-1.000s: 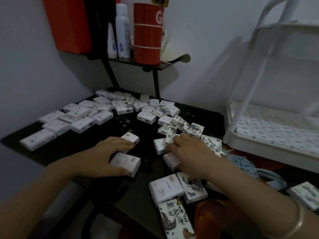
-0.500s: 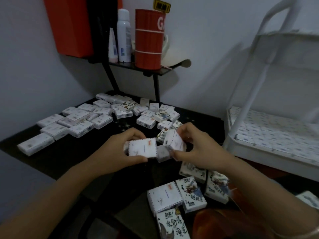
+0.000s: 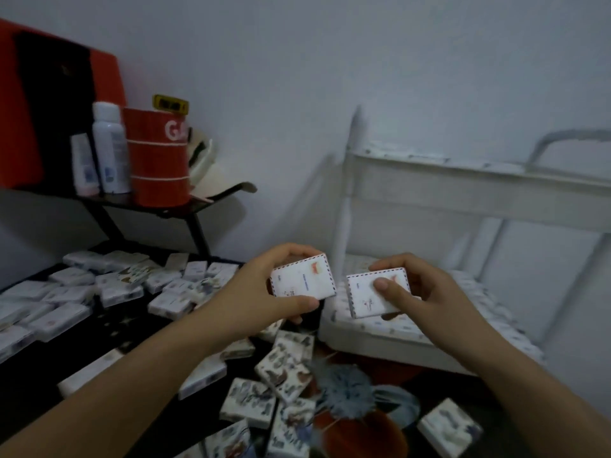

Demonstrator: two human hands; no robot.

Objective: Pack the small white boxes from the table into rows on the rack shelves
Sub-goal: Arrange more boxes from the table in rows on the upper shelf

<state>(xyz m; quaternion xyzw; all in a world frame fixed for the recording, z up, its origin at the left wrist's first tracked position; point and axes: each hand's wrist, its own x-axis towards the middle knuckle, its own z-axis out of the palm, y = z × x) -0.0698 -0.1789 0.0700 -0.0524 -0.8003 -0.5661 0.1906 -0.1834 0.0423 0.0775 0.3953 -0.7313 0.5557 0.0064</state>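
Both hands have lifted off the surface [image 3: 139, 328]; left hand [image 3: 261, 292] and right hand [image 3: 426, 292] each pinch a small white box [image 3: 302, 276], now raised toward the rack [image 3: 463, 193].

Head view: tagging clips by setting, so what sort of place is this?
Probably a home room corner: bottles and a red tin on a shelf, a white rack beside a box-strewn table.

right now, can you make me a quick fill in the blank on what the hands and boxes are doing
1. The right hand grips the box nearer the white ___.
2. The left hand grips a second box, held to the ___ of the first.
3. The canister on the wall shelf is ___.
4. More boxes lie loose on the black ___.

Missing words: rack; left; red; table.
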